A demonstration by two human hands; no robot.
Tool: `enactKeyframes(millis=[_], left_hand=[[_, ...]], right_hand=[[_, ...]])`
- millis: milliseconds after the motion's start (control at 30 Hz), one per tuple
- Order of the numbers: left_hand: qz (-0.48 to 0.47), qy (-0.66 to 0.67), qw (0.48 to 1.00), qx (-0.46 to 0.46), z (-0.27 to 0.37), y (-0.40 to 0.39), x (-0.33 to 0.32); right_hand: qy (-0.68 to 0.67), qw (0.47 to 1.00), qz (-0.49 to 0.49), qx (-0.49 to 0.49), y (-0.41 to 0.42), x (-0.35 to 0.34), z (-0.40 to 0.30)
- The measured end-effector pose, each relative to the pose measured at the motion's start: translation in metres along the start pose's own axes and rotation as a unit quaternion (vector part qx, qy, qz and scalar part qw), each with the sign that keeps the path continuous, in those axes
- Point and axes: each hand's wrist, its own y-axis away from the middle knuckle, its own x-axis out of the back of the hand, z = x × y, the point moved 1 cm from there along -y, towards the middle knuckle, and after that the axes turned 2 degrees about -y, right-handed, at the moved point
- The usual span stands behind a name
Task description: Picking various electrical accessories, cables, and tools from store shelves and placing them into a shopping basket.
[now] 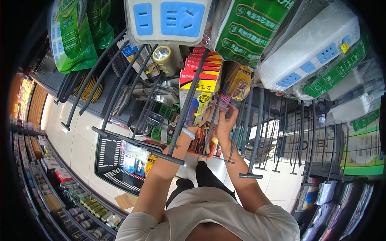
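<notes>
Below the hanging goods, my right hand (226,122) has its thumb and fingers closed on a small clear packet with pink items (223,99). My left hand (202,119), with a pale bangle (188,133) at the wrist, reaches behind a row of carded utility knives (199,87); the cards and a peg hide most of its fingers, so its grip cannot be made out. Just right of the packet hangs a yellow-brown carded pack of metal pieces (240,84). Under both hands is an orange basket (201,154) of small tools.
Dark metal display pegs (188,111) jut out around both forearms. Bagged power strips (310,51) hang above. A yellow flashlight (164,58) stands at the upper left of the knives. A black shopping basket (104,171) with packaged goods sits at left, near shelves of small goods (90,208).
</notes>
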Motion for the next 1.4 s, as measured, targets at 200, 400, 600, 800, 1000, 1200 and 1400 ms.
enactKeyframes(millis=[200, 400, 600, 800, 1000, 1200, 1400], left_hand=[[-0.029, 0.038, 0.997, 0.053, 0.001, -0.011, -0.017], [-0.038, 0.194, 0.975, 0.101, -0.018, -0.001, -0.025], [-0.034, 0.454, 0.879, 0.144, -0.009, 0.014, -0.025], [-0.003, 0.373, 0.917, 0.141, -0.008, 0.028, -0.025], [0.093, 0.347, 0.932, 0.046, 0.003, 0.028, -0.012], [-0.095, 0.357, 0.874, 0.317, 0.029, 0.054, 0.034], [-0.108, 0.479, 0.848, 0.201, 0.002, 0.099, 0.032]], right_hand=[[-0.005, 1.000, 0.025, 0.003, -0.006, 0.009, -0.002], [0.039, 0.999, 0.018, 0.011, -0.004, 0.004, 0.003], [0.023, 0.999, 0.017, -0.034, -0.005, 0.003, 0.003], [-0.049, 0.996, -0.060, -0.040, 0.002, 0.005, -0.011], [-0.131, 0.980, -0.120, -0.088, 0.008, 0.016, -0.017], [-0.119, 0.972, -0.173, -0.105, 0.027, 0.033, -0.014], [-0.287, 0.885, -0.271, -0.247, 0.060, 0.049, -0.008]])
